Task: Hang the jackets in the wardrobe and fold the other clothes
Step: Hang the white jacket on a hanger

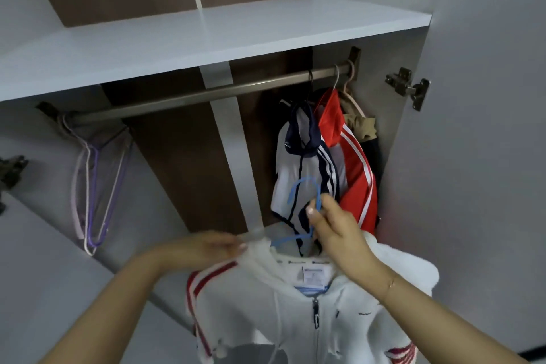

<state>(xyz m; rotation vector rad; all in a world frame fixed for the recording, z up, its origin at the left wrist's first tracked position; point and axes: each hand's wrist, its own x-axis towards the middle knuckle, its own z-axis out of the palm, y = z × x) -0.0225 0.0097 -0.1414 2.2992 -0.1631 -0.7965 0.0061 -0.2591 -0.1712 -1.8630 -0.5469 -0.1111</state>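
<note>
A white hooded zip jacket (298,313) with red stripes on its sleeves hangs in front of me on a blue hanger (304,186). My right hand (334,230) pinches the hanger's neck just under the hook. My left hand (212,245) grips the jacket's shoulder and hood fabric on the left side. The hook sits well below the metal wardrobe rail (177,97), clear of it. On the rail's right end hang a white and navy jacket (304,162), a red jacket (351,162) with white stripes, and a tan garment (362,124) behind them.
Several empty purple and white hangers (94,180) hang at the rail's left end. A white shelf (206,38) runs above the rail. The open wardrobe door (472,127) with its hinge (409,87) stands at the right. The rail's middle stretch carries nothing.
</note>
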